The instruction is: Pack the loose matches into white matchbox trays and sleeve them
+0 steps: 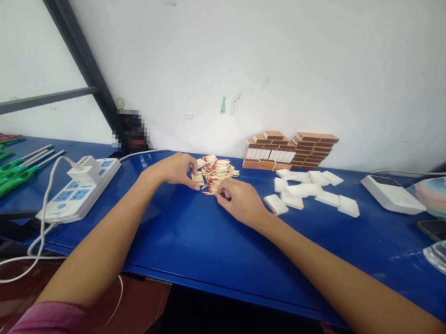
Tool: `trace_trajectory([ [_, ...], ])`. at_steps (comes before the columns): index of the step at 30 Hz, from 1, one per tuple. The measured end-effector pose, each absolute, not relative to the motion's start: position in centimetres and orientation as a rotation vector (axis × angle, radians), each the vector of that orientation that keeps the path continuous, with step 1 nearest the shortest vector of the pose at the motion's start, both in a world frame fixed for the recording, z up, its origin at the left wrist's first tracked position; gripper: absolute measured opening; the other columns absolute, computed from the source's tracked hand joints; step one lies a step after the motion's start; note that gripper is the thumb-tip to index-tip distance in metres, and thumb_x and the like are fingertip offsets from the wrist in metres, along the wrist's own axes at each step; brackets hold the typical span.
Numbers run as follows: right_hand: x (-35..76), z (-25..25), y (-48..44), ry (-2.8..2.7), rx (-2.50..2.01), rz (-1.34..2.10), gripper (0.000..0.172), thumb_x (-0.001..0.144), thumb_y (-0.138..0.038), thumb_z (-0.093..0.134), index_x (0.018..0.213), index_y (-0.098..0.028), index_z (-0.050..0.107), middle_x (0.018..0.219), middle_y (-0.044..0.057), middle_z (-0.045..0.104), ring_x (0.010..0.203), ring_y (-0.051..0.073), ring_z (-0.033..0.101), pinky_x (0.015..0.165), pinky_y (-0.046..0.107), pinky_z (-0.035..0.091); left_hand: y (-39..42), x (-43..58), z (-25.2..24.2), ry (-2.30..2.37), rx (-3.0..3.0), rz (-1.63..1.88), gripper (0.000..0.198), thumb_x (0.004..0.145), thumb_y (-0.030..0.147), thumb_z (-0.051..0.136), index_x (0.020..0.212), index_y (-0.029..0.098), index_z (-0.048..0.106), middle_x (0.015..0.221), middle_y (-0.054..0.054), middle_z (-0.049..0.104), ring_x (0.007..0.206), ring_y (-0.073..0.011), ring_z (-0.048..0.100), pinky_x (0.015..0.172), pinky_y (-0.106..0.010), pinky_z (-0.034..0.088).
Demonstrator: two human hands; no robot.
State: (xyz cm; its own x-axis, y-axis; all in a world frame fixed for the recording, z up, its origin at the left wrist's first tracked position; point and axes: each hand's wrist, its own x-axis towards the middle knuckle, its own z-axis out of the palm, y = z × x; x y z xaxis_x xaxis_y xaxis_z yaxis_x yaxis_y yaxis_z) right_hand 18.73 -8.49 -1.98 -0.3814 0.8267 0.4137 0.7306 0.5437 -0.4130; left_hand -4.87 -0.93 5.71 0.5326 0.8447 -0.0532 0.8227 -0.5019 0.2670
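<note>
A heap of red-tipped matches (pixel 220 170) lies on the blue table (pixel 174 234) between my hands. My left hand (pixel 178 169) curls round a small matchbox tray (pixel 197 177) with matches in it, thumb at the near side and fingers at the far side. At the heap's near right edge, my right hand (pixel 241 200) has its thumb and fingers pinched together beside the matches. Whatever lies between those fingertips is hidden. Just behind the heap sit a few white tray pieces (pixel 209 159), partly covered by matches.
Stacked matchboxes (pixel 272 153) stand against the wall. Several white trays (pixel 300 190) are scattered right of my right hand, with a white device (pixel 391 195) beyond. A power strip (pixel 79 194) with a cable and green-handled tools (pixel 11 178) lie left.
</note>
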Motion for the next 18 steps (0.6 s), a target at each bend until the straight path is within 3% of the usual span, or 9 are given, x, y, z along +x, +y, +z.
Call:
trace_trajectory([
  [8,18.6,-2.2,-9.0,-2.149,-1.226,0.163,0.013,0.093,-0.017,0.059,0.080,-0.021,0.061,0.081,0.002,0.067,0.067,0.015,0.054,0.063,0.029,0.033,-1.4,-3.7,4.4,1.667,2.569,0.066,0.068,0.072,0.079,0.069,0.104,0.020,0.062,0.094,-0.011,0.071,0.082,-0.0279,0.064,0.063,-0.030,0.034],
  [13,19.2,-1.9,-9.6,-2.114,-1.209,0.191,0.013,0.092,-0.017,0.059,0.080,-0.021,0.060,0.079,0.001,0.065,0.067,0.015,0.054,0.064,0.028,0.034,-1.1,-3.8,4.3,1.614,2.525,0.055,0.058,0.077,0.057,0.071,0.119,0.020,0.058,0.094,-0.009,0.072,0.083,-0.0274,0.066,0.064,-0.030,0.036],
  [18,19.9,-2.1,-9.3,-2.062,-1.208,0.242,0.012,0.090,-0.017,0.061,0.079,-0.021,0.060,0.076,0.000,0.062,0.067,0.015,0.053,0.065,0.029,0.036,-0.8,-5.1,5.4,1.575,2.490,0.080,0.048,0.077,0.040,0.070,0.119,0.020,0.059,0.094,-0.006,0.073,0.079,-0.0232,0.067,0.066,-0.030,0.042],
])
